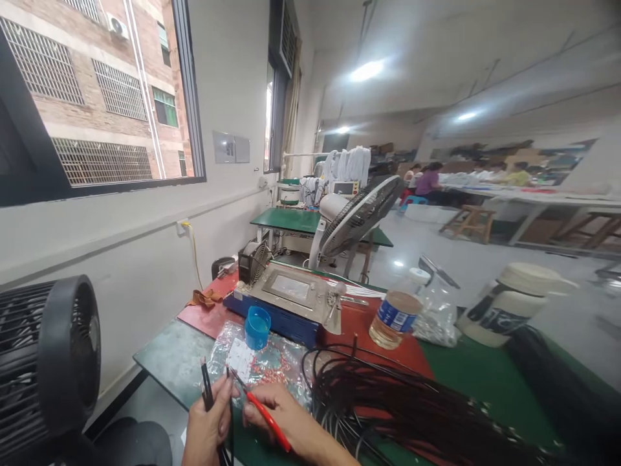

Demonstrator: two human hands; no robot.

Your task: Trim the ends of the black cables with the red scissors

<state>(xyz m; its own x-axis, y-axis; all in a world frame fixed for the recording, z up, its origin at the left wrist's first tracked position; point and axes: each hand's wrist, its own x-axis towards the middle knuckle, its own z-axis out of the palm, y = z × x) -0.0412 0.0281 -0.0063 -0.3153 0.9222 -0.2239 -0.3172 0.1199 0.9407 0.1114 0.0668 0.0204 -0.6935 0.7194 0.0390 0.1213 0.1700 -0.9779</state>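
Observation:
My left hand (211, 417) is closed around several black cables (207, 387) at the lower middle, their cut ends pointing up. Just to its right, my right hand (281, 414) grips a red-handled tool (264, 413), whose thin metal tip reaches the end of one cable by my left fingertips. Beyond both hands, small orange-red pieces (274, 372) lie scattered on a clear plastic bag (291, 353), beside a white label (240, 359). A blue round container (257, 328) stands at the back of the bag.
A blue-based machine (286, 323) sits behind the container. A large black cable bundle (388, 401) spreads to the right. Further right are a bottle of liquid (395, 314), a plastic bag (436, 314) and a beige jug (509, 304). A black fan (48, 356) stands left. People sit in the background.

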